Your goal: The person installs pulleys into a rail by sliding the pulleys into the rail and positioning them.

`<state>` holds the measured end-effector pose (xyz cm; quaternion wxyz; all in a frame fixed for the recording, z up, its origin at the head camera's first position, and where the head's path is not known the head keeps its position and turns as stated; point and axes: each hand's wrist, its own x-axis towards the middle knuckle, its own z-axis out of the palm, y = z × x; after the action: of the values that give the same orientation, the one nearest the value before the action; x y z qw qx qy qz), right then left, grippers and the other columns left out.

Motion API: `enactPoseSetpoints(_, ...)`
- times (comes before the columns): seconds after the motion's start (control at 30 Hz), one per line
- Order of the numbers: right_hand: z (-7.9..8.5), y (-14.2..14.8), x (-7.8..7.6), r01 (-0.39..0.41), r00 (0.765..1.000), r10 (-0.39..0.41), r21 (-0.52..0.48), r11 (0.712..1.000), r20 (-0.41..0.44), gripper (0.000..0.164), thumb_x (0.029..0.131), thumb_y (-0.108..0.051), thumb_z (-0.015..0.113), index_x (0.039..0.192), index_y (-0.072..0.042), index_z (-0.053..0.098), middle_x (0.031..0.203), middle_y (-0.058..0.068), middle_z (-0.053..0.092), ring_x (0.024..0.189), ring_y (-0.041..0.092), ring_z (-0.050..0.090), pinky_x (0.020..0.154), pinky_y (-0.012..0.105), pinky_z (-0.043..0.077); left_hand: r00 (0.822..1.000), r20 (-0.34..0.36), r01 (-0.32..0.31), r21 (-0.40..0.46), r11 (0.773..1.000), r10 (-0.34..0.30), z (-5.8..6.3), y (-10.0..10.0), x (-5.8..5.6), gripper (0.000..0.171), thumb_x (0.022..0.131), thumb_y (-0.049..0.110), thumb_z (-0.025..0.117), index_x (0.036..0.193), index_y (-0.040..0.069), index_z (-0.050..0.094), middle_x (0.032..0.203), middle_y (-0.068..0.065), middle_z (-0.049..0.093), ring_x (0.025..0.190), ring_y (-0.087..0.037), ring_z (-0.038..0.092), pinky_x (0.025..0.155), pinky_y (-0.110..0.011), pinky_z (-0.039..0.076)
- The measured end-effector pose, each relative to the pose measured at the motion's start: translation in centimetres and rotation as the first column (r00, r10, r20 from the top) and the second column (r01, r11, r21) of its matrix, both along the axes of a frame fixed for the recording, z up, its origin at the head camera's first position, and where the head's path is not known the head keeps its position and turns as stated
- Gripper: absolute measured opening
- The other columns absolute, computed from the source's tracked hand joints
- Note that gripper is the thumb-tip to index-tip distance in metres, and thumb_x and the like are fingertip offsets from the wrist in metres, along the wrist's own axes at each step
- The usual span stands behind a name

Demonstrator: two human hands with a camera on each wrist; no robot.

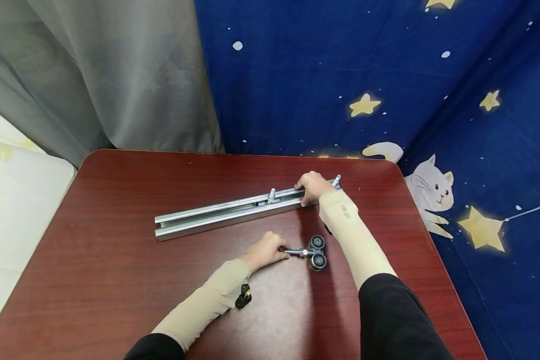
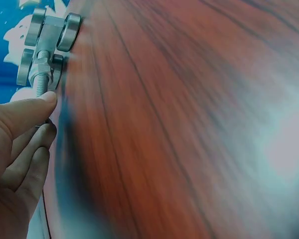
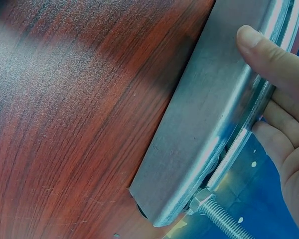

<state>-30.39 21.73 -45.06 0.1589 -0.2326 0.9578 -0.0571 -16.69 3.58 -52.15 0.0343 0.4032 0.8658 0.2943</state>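
Note:
My left hand [image 1: 266,251] pinches the threaded bolt of a wheeled roller trolley [image 1: 316,253] between thumb and fingers, near the middle of the table. In the left wrist view the trolley [image 2: 45,47] shows metal wheels on both sides of its body and a nut on the bolt. My right hand [image 1: 314,186] grips a long metal channel rail [image 1: 225,218] near its right end, thumb on the near side wall and fingers on the far side. Two bolts stand up from the rail's slot: one bolt [image 1: 272,195] left of the hand, another bolt [image 3: 222,219] at the right end.
The reddish-brown wooden table [image 1: 117,280] carries the rail, which lies slantwise across its middle. Behind it hang a grey curtain [image 1: 148,75] and a blue star-patterned curtain [image 1: 297,75]. A white surface [image 1: 18,200] stands at the left.

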Motion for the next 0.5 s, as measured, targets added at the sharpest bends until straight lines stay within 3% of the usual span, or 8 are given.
enactPoseSetpoints(0.17,0.1,0.2,0.0,0.005,1.000,-0.005,0.005,1.000,-0.001,0.059,0.056,-0.018,0.085,0.111,-0.008,0.066,0.114,0.005,0.063,0.112,0.028,0.052,0.097,0.038,0.039,0.998,0.055,-0.041,0.030,0.999,0.039,0.2,-2.3,0.3,0.011,0.073,0.016,0.074,0.082,0.010,0.073,0.078,0.002,0.069,0.068,-0.005,0.060,0.062,-0.017,0.046)
enactPoseSetpoints(0.5,-0.1,0.0,0.0,0.013,1.000,-0.013,0.012,1.000,0.012,0.059,0.057,-0.018,0.085,0.112,-0.008,0.065,0.115,0.005,0.062,0.113,0.028,0.051,0.097,0.038,0.039,0.993,0.036,-0.114,0.064,0.991,0.112,-0.3,-6.5,1.2,0.013,0.072,0.015,0.074,0.084,0.009,0.073,0.077,0.000,0.068,0.068,-0.007,0.061,0.061,-0.019,0.047)
